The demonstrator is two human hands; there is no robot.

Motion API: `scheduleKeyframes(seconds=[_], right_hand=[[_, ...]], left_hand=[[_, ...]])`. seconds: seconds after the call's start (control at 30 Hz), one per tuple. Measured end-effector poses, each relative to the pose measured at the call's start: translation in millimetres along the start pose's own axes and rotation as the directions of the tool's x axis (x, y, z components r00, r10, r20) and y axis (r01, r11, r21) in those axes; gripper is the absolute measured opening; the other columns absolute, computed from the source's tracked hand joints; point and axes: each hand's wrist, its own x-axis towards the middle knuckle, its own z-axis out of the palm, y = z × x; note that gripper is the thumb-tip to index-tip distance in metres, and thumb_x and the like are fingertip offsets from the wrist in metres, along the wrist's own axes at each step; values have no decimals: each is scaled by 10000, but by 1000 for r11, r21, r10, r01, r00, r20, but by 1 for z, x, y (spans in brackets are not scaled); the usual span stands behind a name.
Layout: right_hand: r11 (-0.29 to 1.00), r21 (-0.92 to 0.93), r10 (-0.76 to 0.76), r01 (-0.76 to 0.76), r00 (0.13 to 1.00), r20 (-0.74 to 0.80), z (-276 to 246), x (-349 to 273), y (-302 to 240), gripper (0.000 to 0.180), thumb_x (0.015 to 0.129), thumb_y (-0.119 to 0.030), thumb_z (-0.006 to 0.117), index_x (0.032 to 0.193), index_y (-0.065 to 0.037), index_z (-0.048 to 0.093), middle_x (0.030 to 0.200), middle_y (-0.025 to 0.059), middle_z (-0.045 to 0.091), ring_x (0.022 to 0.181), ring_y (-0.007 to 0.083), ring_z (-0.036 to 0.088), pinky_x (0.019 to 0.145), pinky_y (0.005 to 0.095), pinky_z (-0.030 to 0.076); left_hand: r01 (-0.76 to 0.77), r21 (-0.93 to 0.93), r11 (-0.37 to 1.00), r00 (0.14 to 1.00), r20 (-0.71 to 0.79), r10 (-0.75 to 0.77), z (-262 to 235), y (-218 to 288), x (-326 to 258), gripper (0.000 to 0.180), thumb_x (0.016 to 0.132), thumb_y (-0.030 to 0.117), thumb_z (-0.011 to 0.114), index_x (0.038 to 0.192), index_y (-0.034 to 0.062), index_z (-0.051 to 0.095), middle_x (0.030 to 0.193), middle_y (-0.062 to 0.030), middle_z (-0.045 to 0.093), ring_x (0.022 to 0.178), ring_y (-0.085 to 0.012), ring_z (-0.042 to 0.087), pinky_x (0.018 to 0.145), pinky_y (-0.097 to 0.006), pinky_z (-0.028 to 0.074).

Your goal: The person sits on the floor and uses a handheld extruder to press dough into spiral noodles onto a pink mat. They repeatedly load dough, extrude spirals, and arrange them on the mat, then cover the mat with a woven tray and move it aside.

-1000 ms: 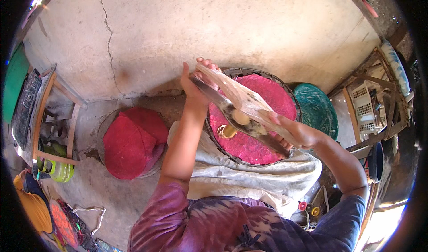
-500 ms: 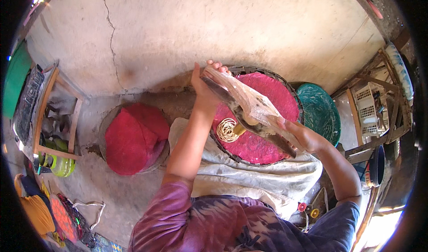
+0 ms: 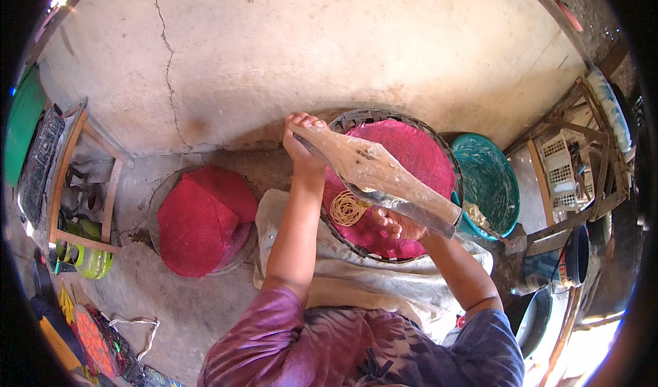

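Note:
A wooden hand press (image 3: pixel 384 164), two long bars with a dark lower edge, slants above a round woven tray (image 3: pixel 449 144) covered by red cloth (image 3: pixel 411 147). My left hand (image 3: pixel 303 140) is closed around its upper left end. Beneath the bars, my right hand (image 3: pixel 404 224) has its fingers curled close to the press's underside; the bars partly cover it, and what it pinches cannot be made out. Beside those fingertips a coil of thin pale strands (image 3: pixel 347 209) lies on the cloth.
Left of the tray, another round container (image 3: pixel 159 202) bears folded red cloth. A green basin (image 3: pixel 504 175) with pale dough-like residue stands at the right. Whitish cloth (image 3: pixel 343 277) lies below the tray. A wooden stand (image 3: pixel 65 181) is far left, a wooden rack (image 3: pixel 603 147) far right.
My right hand has left the press's right end and moved leftward underneath it, near the coil. The press has tilted less steeply and sits slightly lower; my left hand keeps its grip.

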Motion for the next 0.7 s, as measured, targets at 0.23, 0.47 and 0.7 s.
scheduleKeyframes(seconds=[0.23,0.47,0.7], right_hand=[[859,-508,-157,-58,916,-370,12,22,-3,605,1018,-501,345,1435,-62,358,974,186,646,670,211,663,670,312,589],[653,-720,97,-235,969,-228,78,-35,-60,791,984,-656,237,1379,-8,460,1176,172,647,983,226,657,867,329,537],[551,-680,-66,-484,787,-614,93,-97,-41,805,909,-746,357,1196,-14,530,865,128,647,754,210,678,660,322,556]], left_hand=[[-12,25,1000,998,-57,14,36,20,16,304,991,284,464,752,172,614,671,52,612,633,-141,623,710,-350,530],[130,270,954,972,157,-177,93,-1,33,439,991,509,439,856,127,609,759,-14,631,757,-199,630,822,-390,504],[291,172,941,924,-306,-230,34,-67,-8,571,958,624,360,824,110,571,732,-53,566,743,-238,571,792,-425,444]])
